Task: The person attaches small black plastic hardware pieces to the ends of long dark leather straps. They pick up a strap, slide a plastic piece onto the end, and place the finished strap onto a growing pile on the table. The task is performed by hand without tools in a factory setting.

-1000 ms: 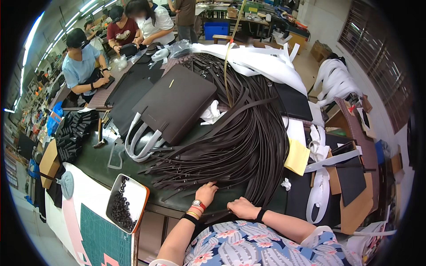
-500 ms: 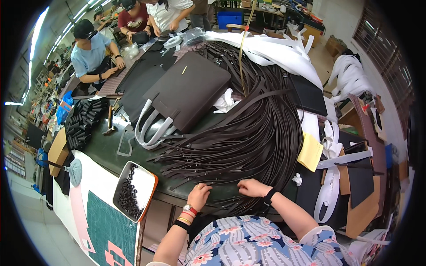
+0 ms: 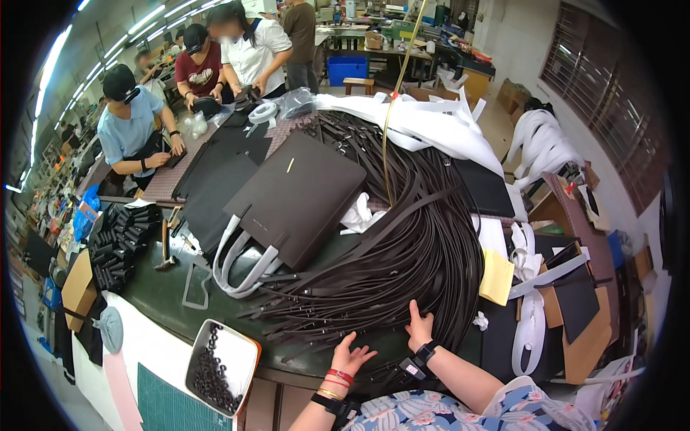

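The person's left hand is spread with its palm turned up and nothing in it; the right hand is open too, thumb apart from the fingers. Both are at the near edge of a thick bundle of dark brown straps — whether either touches it is hard to tell. The bundle fans across the green table, beside a brown handbag. Left of the hands stands a white tray of small black rings; a yellow paper lies to the right.
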`<state>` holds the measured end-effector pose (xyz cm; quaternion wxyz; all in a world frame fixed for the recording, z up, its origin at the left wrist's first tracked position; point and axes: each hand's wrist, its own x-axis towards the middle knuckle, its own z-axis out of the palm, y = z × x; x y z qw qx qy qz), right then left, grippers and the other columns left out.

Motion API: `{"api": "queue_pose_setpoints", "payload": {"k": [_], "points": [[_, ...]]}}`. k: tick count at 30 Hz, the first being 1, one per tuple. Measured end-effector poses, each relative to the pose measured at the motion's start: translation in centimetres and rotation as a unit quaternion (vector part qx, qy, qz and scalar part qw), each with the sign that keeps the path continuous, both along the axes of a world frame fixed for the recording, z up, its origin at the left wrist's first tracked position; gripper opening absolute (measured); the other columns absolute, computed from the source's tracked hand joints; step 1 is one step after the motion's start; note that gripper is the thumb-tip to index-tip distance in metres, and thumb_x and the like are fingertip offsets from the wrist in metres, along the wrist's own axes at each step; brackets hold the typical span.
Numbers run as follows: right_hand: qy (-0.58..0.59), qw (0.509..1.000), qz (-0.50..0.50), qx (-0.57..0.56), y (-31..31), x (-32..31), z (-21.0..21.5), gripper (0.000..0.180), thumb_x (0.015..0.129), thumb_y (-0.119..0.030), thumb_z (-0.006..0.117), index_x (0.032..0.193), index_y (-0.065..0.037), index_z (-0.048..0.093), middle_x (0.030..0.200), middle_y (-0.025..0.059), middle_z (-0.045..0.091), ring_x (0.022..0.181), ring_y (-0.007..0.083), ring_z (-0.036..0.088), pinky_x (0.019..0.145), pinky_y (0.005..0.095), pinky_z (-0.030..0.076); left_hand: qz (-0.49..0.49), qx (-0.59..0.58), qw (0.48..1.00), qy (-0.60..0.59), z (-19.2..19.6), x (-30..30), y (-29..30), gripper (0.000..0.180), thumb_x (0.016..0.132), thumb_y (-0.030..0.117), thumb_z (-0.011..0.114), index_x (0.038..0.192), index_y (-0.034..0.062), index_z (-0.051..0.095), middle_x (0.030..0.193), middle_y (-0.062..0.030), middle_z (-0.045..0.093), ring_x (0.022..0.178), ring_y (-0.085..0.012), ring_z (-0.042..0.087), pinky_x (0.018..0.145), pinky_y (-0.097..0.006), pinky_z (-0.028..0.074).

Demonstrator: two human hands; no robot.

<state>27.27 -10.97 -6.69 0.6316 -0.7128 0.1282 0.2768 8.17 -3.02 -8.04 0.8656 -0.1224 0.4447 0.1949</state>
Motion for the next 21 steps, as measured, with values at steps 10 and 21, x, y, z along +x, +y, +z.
{"api": "queue_pose_setpoints", "payload": {"k": [10,21], "points": [[0.051,0.992,-0.105,-0.038,10.1,0.5,-3.7,0.097,0.087,-0.060,0.057,0.143,0.011,0.022,0.147,0.0259,0.036,0.133,0.0360,0.041,0.109,0.0403,0.035,-0.020,0.069,0.996,-0.055,-1.1,1.8,9.9,0.039,0.089,0.011,0.064,0.123,-0.0005,0.048,0.132,-0.0189,0.050,0.128,-0.0388,0.041,0.106,-0.064,0.035],[0.087,0.996,0.007,-0.036,12.2,0.9,-3.9,0.104,0.086,-0.065,0.057,0.146,0.007,0.011,0.152,0.0225,0.027,0.138,0.0364,0.031,0.109,0.0515,0.029,-0.048,0.174,0.984,-0.009,-1.5,2.7,15.4,0.030,0.088,0.016,0.068,0.111,0.0000,0.056,0.108,-0.0161,0.057,0.103,-0.0303,0.053,0.101,-0.055,0.045]]}}
